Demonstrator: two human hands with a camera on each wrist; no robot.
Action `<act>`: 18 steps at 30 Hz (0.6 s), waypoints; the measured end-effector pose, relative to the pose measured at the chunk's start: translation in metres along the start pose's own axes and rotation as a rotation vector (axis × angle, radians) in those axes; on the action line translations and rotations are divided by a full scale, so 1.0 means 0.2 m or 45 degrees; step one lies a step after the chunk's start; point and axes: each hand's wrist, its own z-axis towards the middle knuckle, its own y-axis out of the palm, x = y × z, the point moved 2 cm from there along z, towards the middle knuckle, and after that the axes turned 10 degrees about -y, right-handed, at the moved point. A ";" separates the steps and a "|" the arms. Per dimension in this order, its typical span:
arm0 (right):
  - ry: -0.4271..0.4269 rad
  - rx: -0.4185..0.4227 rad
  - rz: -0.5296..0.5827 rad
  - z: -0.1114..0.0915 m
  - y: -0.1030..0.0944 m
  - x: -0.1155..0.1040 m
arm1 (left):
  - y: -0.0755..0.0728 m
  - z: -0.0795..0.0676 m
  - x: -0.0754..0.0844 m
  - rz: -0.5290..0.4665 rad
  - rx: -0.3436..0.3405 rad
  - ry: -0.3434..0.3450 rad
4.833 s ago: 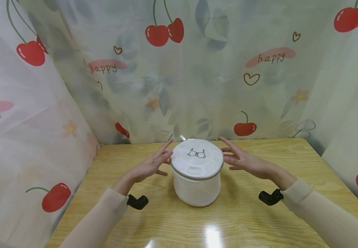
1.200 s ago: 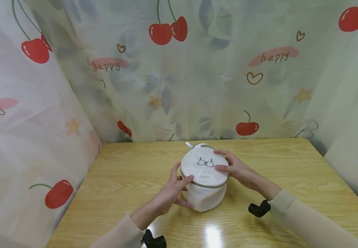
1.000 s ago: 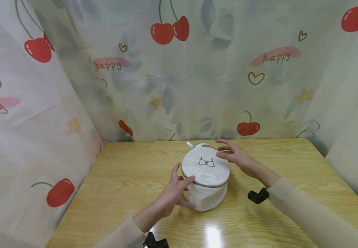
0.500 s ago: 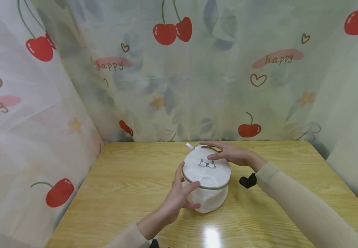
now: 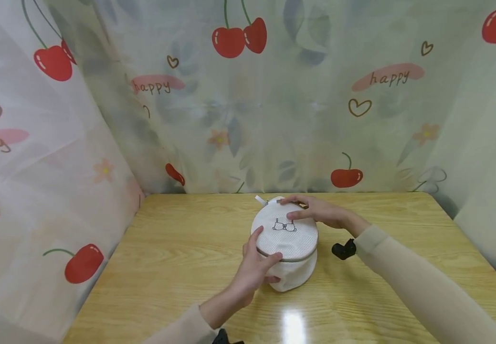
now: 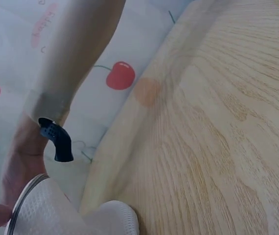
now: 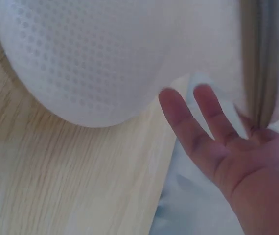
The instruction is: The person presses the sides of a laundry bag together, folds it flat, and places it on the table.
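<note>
A white mesh bra laundry bag, round with a bra drawing on its lid, stands on the table. A grey-green zipper runs round the lid's rim and looks closed along the front; a white tab sticks out at the back. My left hand grips the bag's front left, thumb on the rim and fingers around the side. My right hand holds the back right rim, thumb on the lid. In the right wrist view two of its fingers stand free beside the bag. The zipper pull is hidden.
The wooden table reaches back to a curtain printed with cherries and hearts, which also hangs at both sides. A black wrist mount sits below the right sleeve.
Both hands started apart at the bag's sides. The bag has turned and tilted slightly; the left hand now grips its front left, while the right moved from the right side to the lid's back rim.
</note>
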 end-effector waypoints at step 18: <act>0.053 -0.188 0.179 -0.02 0.02 0.06 | 0.03 0.04 -0.05 0.085 0.103 0.104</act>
